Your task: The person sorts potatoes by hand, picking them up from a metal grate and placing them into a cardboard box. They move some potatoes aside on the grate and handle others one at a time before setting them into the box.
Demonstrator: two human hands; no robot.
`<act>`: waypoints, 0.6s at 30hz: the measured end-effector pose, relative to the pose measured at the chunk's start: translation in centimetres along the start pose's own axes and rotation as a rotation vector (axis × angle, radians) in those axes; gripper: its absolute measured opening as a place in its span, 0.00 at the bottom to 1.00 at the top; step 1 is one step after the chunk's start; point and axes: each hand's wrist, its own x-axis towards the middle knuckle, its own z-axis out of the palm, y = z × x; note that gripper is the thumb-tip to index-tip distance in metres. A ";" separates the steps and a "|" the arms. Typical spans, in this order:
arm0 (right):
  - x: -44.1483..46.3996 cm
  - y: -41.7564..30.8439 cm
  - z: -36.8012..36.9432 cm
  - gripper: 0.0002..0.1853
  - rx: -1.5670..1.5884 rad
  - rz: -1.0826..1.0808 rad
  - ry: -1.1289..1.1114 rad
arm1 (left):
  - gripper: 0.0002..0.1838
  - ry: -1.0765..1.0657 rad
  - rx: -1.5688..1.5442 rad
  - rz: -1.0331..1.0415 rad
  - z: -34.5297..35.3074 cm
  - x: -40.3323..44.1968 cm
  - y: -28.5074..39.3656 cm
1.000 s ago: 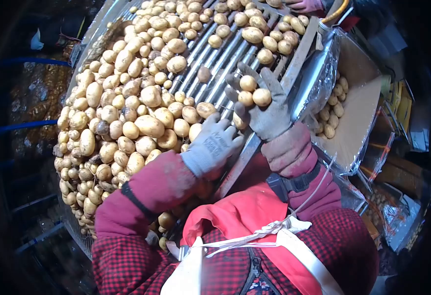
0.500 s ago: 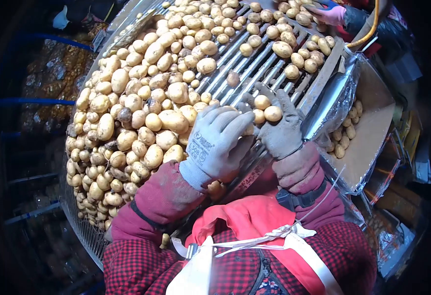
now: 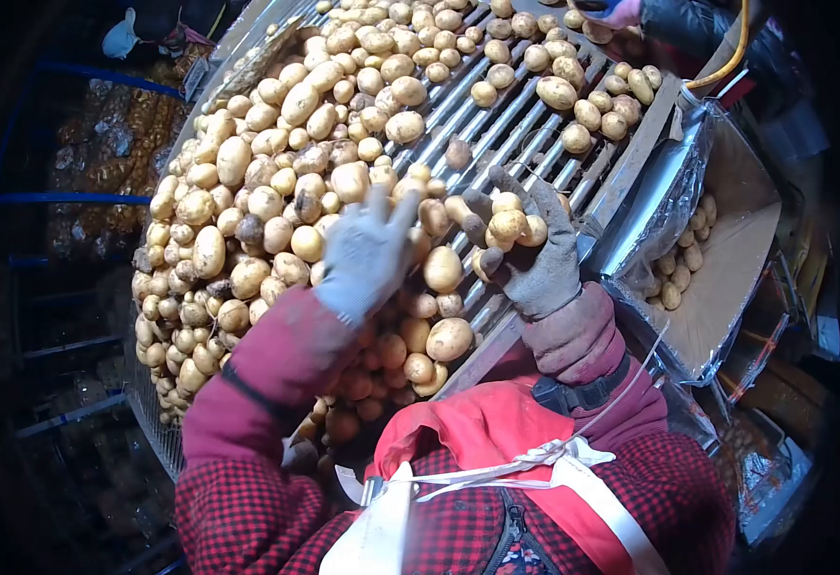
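As the head view shows, your right hand (image 3: 546, 273) is half curled, cradling several small potatoes (image 3: 508, 226) over the metal bars (image 3: 501, 144). Your left hand (image 3: 367, 251) has its fingers spread above the edge of the main potato heap (image 3: 247, 196); blur obscures the fingertips, so you give me no basis to tell whether they touch anything, and no potato shows in that grip.

Of portions completed, you have a batch of potatoes (image 3: 683, 264) inside the carton (image 3: 741, 254) to your right, its cardboard floor partly bare. Of portions outstanding, the heap covers the left of the bars, and a loose group (image 3: 587, 115) lies at their far right, near a co-worker's hand (image 3: 621, 13). Your progress is judged early: far more potatoes lie out than in the carton.
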 end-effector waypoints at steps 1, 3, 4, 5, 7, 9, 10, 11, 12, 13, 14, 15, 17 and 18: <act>0.2 -0.2 -0.5 0.32 -0.001 -0.005 -0.003 | 0.36 -0.016 -0.051 0.030 0.8 1.6 0.7; 0.5 -0.9 -1.8 0.32 -0.035 -0.028 -0.120 | 0.37 0.025 -0.104 0.096 1.1 5.2 2.0; 0.3 -1.3 -2.0 0.31 -0.099 -0.084 -0.091 | 0.38 0.010 -0.122 0.073 0.7 5.9 3.1; 0.3 -2.0 -2.0 0.31 -0.105 -0.089 -0.090 | 0.38 0.014 -0.126 0.077 0.6 6.6 3.0; 0.2 -2.7 -2.0 0.32 -0.087 -0.124 -0.099 | 0.39 0.220 -0.589 0.350 -0.5 7.4 2.5; -0.3 -3.3 -1.1 0.26 0.023 -0.070 -0.115 | 0.40 0.174 -0.264 0.289 -2.2 7.5 0.9; -0.2 -3.1 -1.7 0.24 -0.479 -0.277 0.034 | 0.40 0.105 -0.183 0.236 -1.6 8.1 -0.9; -0.1 -2.9 -1.9 0.26 -0.430 -0.289 0.012 | 0.40 0.039 -0.100 0.184 -0.4 8.7 -2.4; -0.1 -2.7 -2.1 0.28 -0.380 -0.300 -0.012 | 0.40 0.040 -0.106 0.187 0.7 8.9 -3.2; 0.0 -2.5 -1.7 0.32 -0.330 -0.310 -0.035 | 0.40 0.027 0.093 0.207 1.5 9.1 -3.6; -0.1 -2.5 -1.1 0.28 -0.363 -0.297 0.014 | 0.40 0.014 0.292 0.231 2.4 9.6 -3.9; -0.2 -2.9 -1.1 0.28 -0.262 -0.232 -0.011 | 0.40 0.013 0.288 0.241 2.6 10.2 -3.7; -0.3 -3.6 -1.1 0.31 -0.058 -0.100 -0.042 | 0.40 -0.088 0.282 0.161 3.2 11.6 -3.3; -0.2 -3.8 -1.3 0.31 -0.031 -0.097 -0.077 | 0.40 -0.058 0.255 0.186 3.2 11.8 -3.5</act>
